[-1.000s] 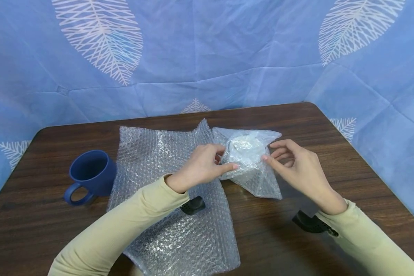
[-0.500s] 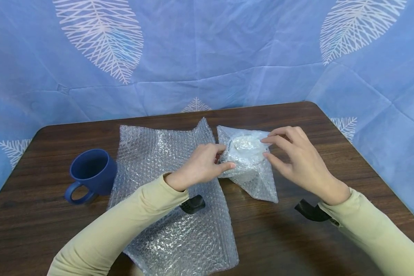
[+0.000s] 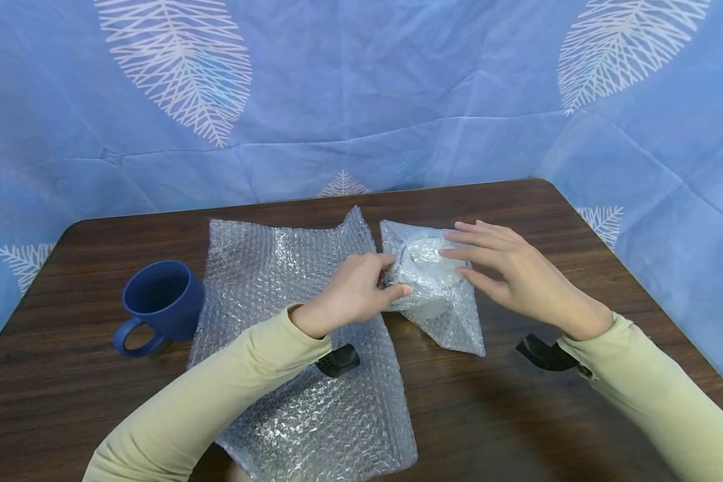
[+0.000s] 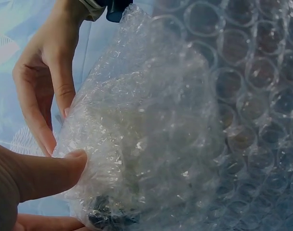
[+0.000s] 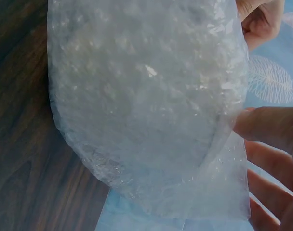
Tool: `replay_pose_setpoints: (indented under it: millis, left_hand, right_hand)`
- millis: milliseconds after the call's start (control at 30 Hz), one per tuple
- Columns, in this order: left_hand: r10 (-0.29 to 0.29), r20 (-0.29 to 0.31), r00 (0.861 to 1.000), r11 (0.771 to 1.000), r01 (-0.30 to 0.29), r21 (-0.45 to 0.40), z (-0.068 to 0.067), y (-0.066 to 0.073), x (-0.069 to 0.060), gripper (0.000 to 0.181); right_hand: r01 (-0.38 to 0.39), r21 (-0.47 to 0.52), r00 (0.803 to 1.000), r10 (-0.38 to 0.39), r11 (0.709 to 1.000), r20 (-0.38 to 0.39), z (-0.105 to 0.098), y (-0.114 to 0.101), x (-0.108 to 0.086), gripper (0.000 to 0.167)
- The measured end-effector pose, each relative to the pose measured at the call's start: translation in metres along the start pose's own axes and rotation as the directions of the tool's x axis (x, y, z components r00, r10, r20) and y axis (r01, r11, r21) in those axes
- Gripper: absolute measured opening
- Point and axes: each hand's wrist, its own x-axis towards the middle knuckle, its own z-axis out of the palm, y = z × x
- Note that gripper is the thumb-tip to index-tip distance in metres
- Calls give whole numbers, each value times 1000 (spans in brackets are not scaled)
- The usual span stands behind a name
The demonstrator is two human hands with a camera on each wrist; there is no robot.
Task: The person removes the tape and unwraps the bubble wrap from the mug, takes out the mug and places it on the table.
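A bubble-wrapped bundle (image 3: 430, 284) sits on the table right of centre. Something pale with a rounded rim shows dimly through the plastic; its kind is not clear. My left hand (image 3: 352, 288) holds the bundle's left side between thumb and fingers; in the left wrist view the thumb (image 4: 59, 174) lies on the wrap. On the right side, my right hand (image 3: 512, 271) has its fingers extended and spread over the wrap, with the thumb near its edge. In the right wrist view, the bundle (image 5: 146, 96) covers much of the picture and its contents are blurred.
A flat sheet of bubble wrap (image 3: 271, 281) lies left of the bundle, under my left forearm. Beyond it on the left stands a blue mug (image 3: 177, 311), handle toward the front left. The dark wooden table (image 3: 578, 268) ends at a blue leaf-patterned cloth (image 3: 397, 80).
My right hand has moved up and left over the bundle, its fingers straightening and spreading. The bundle's right corners shifted slightly left. My left hand has stayed almost in place.
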Motion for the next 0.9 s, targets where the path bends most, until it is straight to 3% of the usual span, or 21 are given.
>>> replay_pose_setpoints:
  millis: [167,333,567,633,767,900]
  left_hand:
    - [4,0,1000,1000,-4,11,0,-1,0,24]
    - [-21,7,1000,1000,20,23,1,0,1,42]
    - [-33,-15,999,998,34,50,4,1,1,50]
    - [-28,-19,999,999,29,40,5,1,1,44]
    - [-4,-39,999,999,5,35,6,0,1,28]
    - [8,-56,998,999,-6,33,6,0,1,23]
  right_hand:
    - [33,1,999,-33,999,27,4,2,4,50]
    - [57,-7,997,-57,998,48,5,2,4,51]
    - [65,-31,998,-65,997,10,9,2,1,54]
    - [63,-31,998,-63,998,-7,11,3,0,55]
    - [85,-15,995,-86,996,-56,15,4,-2,29]
    - [116,8,986,-115,993,-120,18,4,-2,43]
